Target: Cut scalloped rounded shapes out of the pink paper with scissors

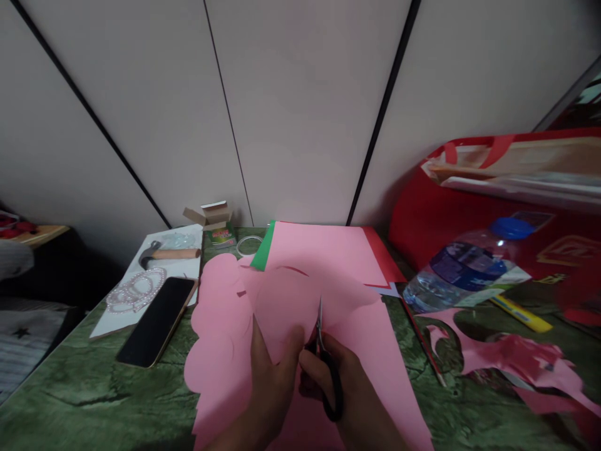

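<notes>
My right hand (350, 376) grips a pair of scissors (335, 391) with black handles, fingers through the loops and blades pointing away from me. Those blades meet a piece of pink paper (286, 297) marked with a curved outline. My left hand (272, 382) pinches the near edge of that paper, thumb on top, close beside the scissors. Beneath both hands lies a larger pink sheet (385, 376). Along its left side sit pink paper pieces with scalloped edges (211, 351).
Left: a black phone (157, 319), bead strands (136, 291), a claw hammer (176, 254) and a small opened box (220, 235). Right: a tilted water bottle (464, 266), pink paper scraps (507, 354), a pencil (425, 344), a yellow cutter (523, 313) and a red bag (422, 194).
</notes>
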